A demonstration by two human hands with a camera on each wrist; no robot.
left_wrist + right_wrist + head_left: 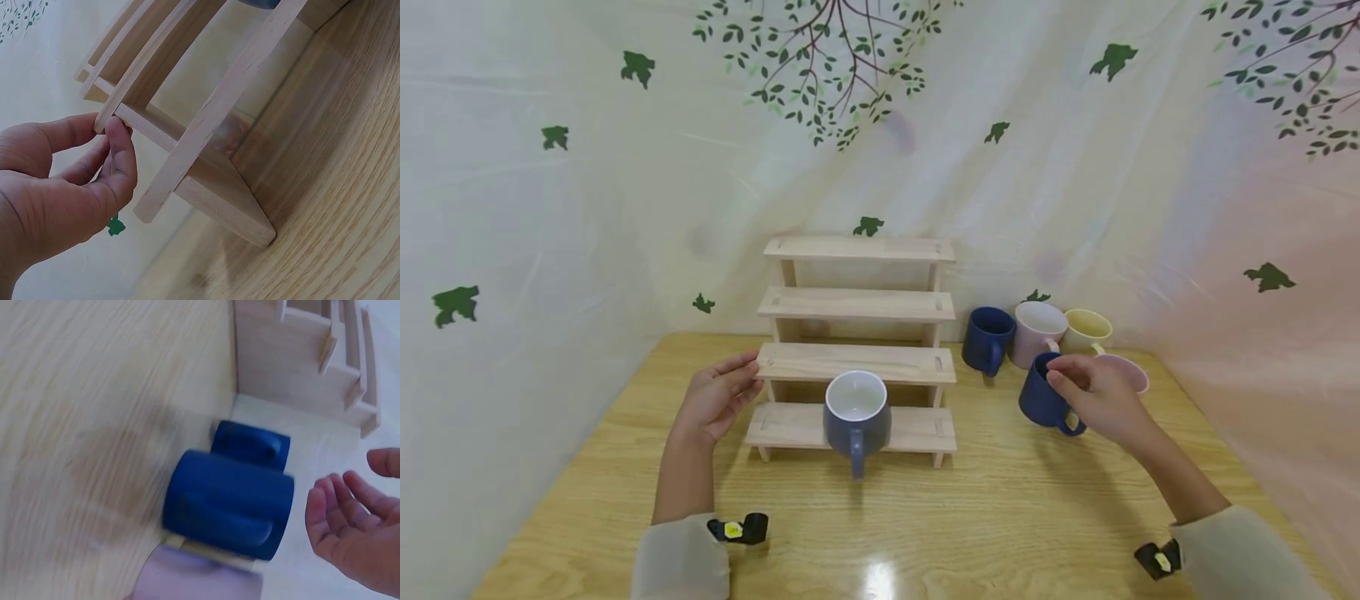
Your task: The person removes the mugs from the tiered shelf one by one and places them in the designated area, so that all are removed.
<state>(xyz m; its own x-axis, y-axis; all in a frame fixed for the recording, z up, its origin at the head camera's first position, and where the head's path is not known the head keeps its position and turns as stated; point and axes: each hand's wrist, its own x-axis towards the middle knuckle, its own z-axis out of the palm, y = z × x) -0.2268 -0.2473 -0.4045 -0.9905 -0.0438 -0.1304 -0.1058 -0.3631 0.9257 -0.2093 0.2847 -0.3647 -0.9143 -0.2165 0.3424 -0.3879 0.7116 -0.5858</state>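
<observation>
My left hand (721,398) pinches the left end of a step on the pale wooden tiered stand (856,362), second from the bottom. The left wrist view shows thumb and fingertips (119,128) at the board's edge. A grey-blue mug (857,433), white inside, sits on the lowest step with its handle toward me. At the right, my right hand (1101,396) hovers by the rim of a dark blue mug (1041,396). In the right wrist view its fingers (340,512) are spread loosely, apart from this blue mug (228,503).
Behind, near the cloth backdrop, stand another dark blue mug (987,340), a pink mug (1036,333) and a yellow mug (1084,332). A further pink mug (1127,372) is partly hidden by my right hand. All are right of the stand on the wooden table (1000,525).
</observation>
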